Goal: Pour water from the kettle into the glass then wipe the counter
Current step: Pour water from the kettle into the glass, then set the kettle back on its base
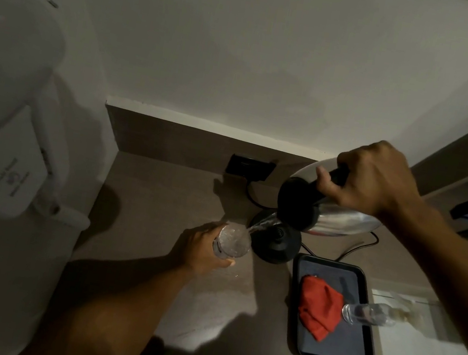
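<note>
Landmark: black kettle base on counter. Right of it, dark tray holding red cloth and second glass on its side. Above base, kettle tipped, spout down-left, right hand gripping handle. Just left, glass upright, left hand wrapped round it, water streaming in.
</note>
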